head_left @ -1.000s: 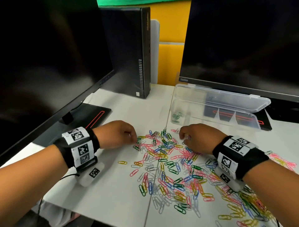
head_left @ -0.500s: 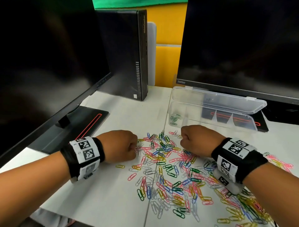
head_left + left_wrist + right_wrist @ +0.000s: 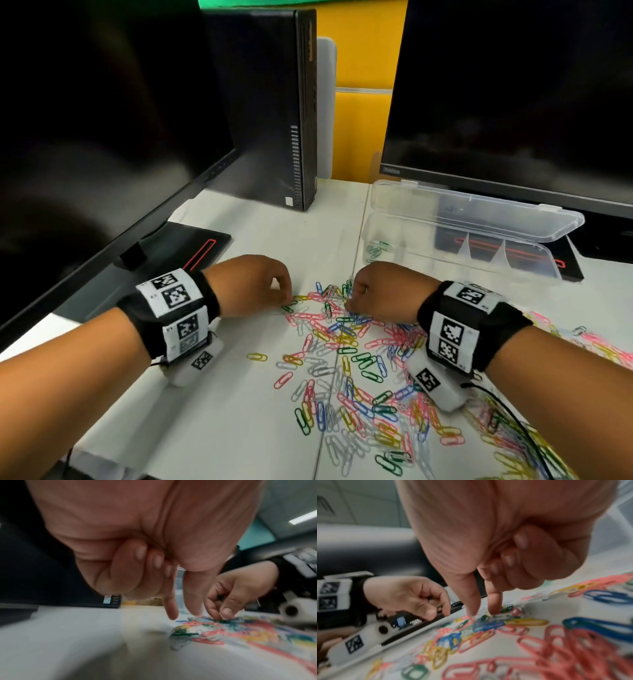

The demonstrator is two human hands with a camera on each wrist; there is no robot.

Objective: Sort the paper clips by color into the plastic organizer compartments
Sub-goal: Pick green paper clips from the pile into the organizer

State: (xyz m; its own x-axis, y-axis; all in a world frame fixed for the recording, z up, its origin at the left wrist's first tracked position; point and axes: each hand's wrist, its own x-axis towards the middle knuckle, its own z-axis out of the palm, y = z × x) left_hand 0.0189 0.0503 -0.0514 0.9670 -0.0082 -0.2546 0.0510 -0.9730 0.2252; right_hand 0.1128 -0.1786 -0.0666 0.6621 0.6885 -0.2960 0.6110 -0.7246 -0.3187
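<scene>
The white surface is lying bare to the left of the heap and running out to its near edge, while two dark monitors and a black computer case are closing off the far side. The clear plastic organizer is sitting open at the far right, lid tilted back, with a few green clips lying in its leftmost compartment. The mixed paper clips are spreading from between the wrists toward the near right corner.

The left hand is hovering at the heap's left fringe, thumb and forefinger narrowly parted and pointing down just above a green clip, the other fingers curled in; whether it is holding anything, I cannot tell. The right hand is working at the far edge of the heap, thumb and forefinger tips pressing close together on the clips, something dark green tucked in its curled fingers in the left wrist view.

Compared with half a second ago, both hands are sitting closer together, and the left one's pinch has loosened.
</scene>
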